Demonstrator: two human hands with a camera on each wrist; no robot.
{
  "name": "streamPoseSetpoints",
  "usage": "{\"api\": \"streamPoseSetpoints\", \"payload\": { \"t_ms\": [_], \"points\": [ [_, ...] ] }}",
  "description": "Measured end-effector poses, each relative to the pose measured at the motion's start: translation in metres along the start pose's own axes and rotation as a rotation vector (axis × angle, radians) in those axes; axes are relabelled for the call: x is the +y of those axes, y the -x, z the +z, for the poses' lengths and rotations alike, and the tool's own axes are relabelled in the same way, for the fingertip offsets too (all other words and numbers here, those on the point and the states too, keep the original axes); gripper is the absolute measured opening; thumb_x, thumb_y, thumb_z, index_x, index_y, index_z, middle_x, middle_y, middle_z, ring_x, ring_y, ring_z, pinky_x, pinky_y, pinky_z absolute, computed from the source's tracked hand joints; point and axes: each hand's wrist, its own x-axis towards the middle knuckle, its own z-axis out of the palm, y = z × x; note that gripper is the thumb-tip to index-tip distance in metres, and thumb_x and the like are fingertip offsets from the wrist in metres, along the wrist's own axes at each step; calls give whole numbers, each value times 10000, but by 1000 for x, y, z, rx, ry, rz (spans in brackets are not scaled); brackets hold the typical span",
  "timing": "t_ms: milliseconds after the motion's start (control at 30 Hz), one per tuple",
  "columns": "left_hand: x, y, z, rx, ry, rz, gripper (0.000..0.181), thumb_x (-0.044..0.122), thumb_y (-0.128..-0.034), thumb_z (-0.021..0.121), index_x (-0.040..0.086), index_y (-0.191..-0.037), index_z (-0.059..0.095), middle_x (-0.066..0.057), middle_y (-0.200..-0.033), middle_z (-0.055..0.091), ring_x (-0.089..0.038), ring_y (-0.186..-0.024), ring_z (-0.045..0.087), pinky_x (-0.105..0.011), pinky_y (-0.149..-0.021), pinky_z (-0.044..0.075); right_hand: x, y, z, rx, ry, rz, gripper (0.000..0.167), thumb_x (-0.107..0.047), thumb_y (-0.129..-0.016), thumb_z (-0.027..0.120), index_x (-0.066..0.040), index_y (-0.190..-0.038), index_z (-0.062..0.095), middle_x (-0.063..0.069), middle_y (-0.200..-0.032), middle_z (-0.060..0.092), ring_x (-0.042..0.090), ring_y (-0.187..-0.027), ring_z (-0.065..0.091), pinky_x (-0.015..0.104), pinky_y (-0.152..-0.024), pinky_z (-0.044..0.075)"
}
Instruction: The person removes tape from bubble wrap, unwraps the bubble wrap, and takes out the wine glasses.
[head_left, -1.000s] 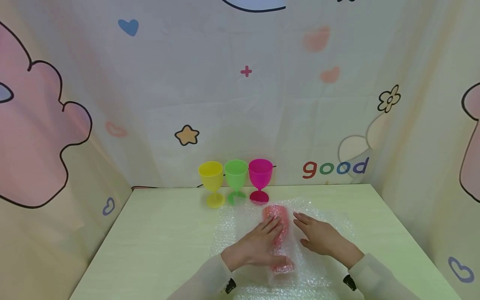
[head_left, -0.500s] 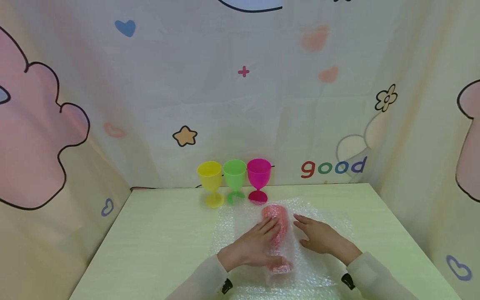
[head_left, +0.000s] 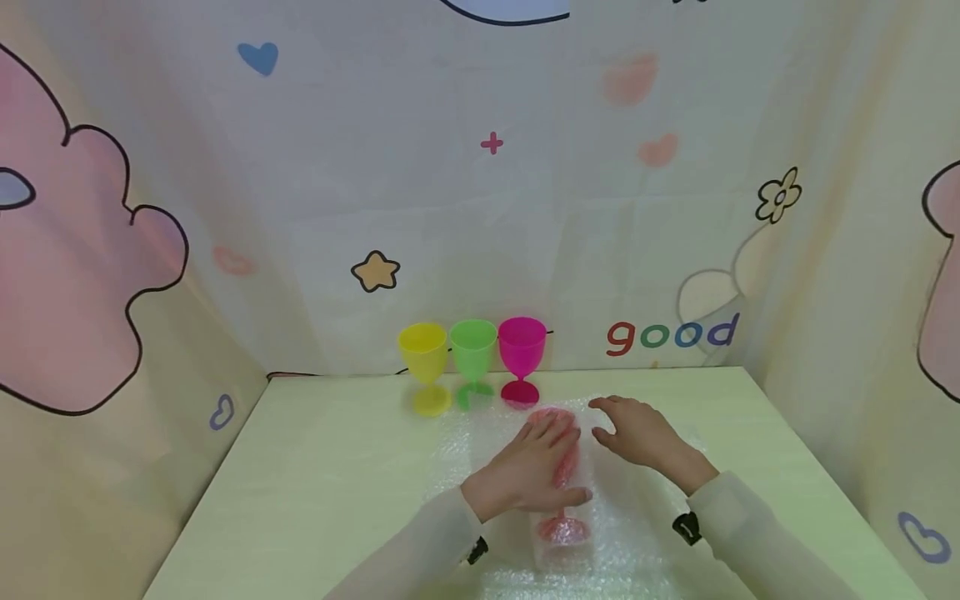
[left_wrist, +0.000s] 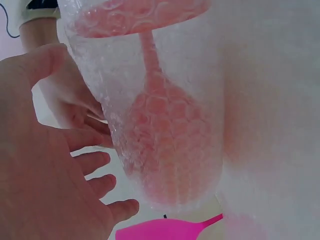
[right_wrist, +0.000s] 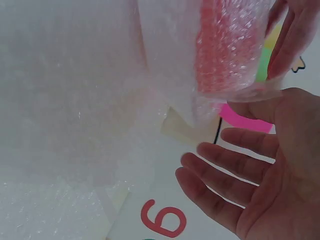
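Note:
A red goblet (head_left: 564, 531) lies on its side under bubble wrap (head_left: 637, 533), its foot toward me and its bowl pointing away. My left hand (head_left: 528, 467) rests over the wrapped bowl, fingers outstretched and thumb apart. In the left wrist view the goblet's stem and bowl (left_wrist: 170, 130) show through the bubbles, beside the fingers (left_wrist: 95, 162). My right hand (head_left: 645, 433) hovers right of the bowl's far end, its fingers loosely extended. In the right wrist view the right thumb (right_wrist: 255, 110) is close to the wrap's edge; whether it touches I cannot tell.
A yellow goblet (head_left: 423, 354), a green goblet (head_left: 474, 350) and a magenta goblet (head_left: 522, 346) stand upright in a row at the table's back. The bubble wrap's far edge reaches near their feet. A printed curtain (head_left: 315, 167) hangs behind the pale table (head_left: 315, 483).
My left hand has slid farther away and slightly right along the wrapped goblet, uncovering its foot. My right hand has risen and moved toward the far end of the bowl.

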Motion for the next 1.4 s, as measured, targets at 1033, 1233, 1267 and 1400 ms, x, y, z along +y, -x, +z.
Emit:
{"api": "streamPoseSetpoints", "payload": {
  "t_ms": [1033,1233,1267,1400],
  "points": [
    [-3,-4,17,-18,-91,-3,924,715,-889,436,182,-1589,154,36,-1671,84,-168,-1551,67,-386,-1259,123,22,-33,23,-40,41,85,64,-178,-910,690,-116,-907,704,16,-751,676,156,-634,525,316,-618,524],
    [-5,-3,21,-3,-88,-4,905,709,-897,422,198,-1590,142,35,-1671,86,-164,-1551,61,-369,-1259,117,31,-32,29,-110,17,132,91,-193,-929,660,-108,-934,693,24,-785,663,172,-674,528,345,-636,526],
    [-5,-2,22,-1,-89,-4,901,706,-899,422,199,-1589,144,34,-1671,88,-165,-1551,61,-368,-1259,119,33,-32,30,-118,15,137,94,-195,-933,652,-109,-932,688,21,-781,654,172,-671,523,341,-624,514],
    [-7,-1,23,8,-85,-1,885,700,-903,418,204,-1588,156,31,-1671,98,-170,-1550,70,-367,-1257,134,37,-32,33,-142,4,157,102,-200,-947,626,-111,-928,674,26,-771,635,179,-651,516,327,-590,473]
  ]
}}
